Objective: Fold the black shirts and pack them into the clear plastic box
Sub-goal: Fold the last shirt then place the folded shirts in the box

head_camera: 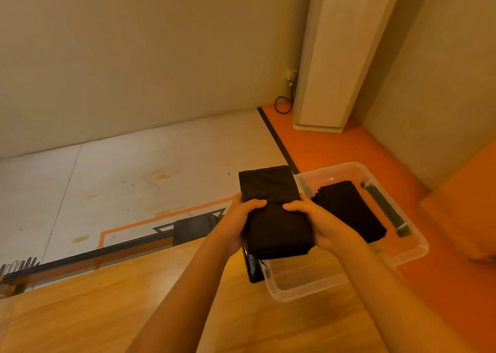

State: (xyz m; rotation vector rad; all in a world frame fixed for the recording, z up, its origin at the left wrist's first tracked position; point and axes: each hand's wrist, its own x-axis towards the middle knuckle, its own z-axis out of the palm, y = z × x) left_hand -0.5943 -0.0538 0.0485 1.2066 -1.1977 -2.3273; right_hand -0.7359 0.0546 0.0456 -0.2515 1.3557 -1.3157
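A folded black shirt (pixel 271 191) is held in the air above the left end of the clear plastic box (pixel 402 253). My left hand (pixel 239 221) grips its left edge, thumb on top. My right hand (pixel 316 218) grips its right edge the same way. Inside the box, a second folded black shirt (pixel 349 207) lies along the far right side. The near part of the box floor shows bare plastic.
The box sits at the right end of a wooden table (pixel 134 299), partly over its edge. A black handle (pixel 386 207) lies along the box's far rim. A black device (pixel 252 269) lies beside the box. Beyond lie orange floor (pixel 335 148) and a white pillar (pixel 335 57).
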